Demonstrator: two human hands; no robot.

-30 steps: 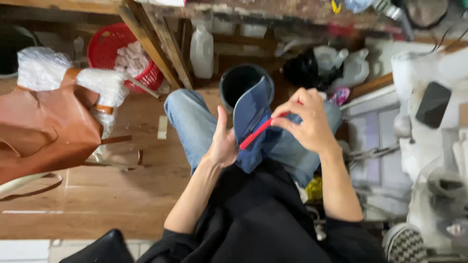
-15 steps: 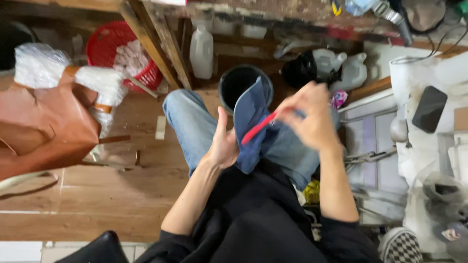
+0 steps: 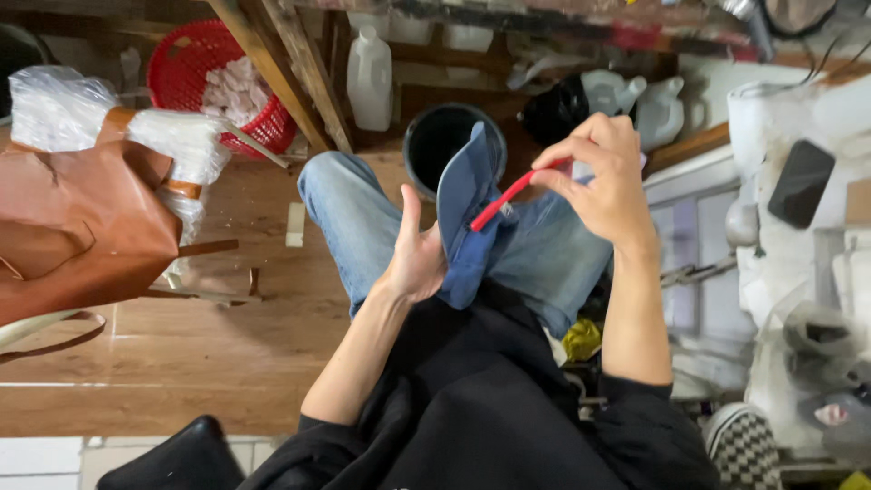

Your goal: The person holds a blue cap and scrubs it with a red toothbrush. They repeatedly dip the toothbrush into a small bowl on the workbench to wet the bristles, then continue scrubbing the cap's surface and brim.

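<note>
Left hand grips the blue denim piece; right hand pinches a red tool, whose tip could slip and prick the left palm.

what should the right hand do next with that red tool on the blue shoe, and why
Probably a short stroke along the upper. The right hand pinches the red tool with its tip against the blue shoe, which the left hand braces from behind, so the tool sits ready to work.
</note>
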